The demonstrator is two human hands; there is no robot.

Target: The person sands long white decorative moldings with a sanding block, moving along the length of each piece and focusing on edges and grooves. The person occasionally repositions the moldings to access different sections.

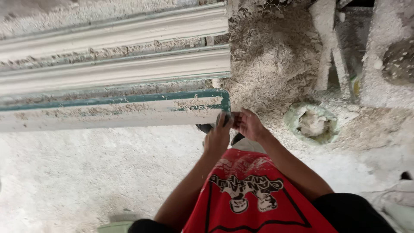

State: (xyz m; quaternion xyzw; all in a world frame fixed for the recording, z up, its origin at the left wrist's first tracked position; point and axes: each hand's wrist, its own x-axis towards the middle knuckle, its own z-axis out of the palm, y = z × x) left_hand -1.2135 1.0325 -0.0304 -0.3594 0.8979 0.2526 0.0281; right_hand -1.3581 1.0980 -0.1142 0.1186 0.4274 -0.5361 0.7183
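A long white plaster moulding (108, 113) lies in a green metal frame (129, 98) that runs from the left edge to the middle of the view. Both my hands meet at its right end corner. My left hand (217, 136) presses a small dark object against the end of the frame, fingers curled on it. My right hand (248, 125) touches the same spot from the right, fingers bent. What exactly the dark object is stays hidden between my fingers. My red printed shirt (250, 194) fills the bottom centre.
Two more white mouldings (112, 30) (116, 69) lie parallel behind the first. A heap of pale fibre and plaster dust (271, 60) sits beyond the frame's end. A plaster-caked green bowl (311, 123) stands to the right. The floor (86, 172) is coated white.
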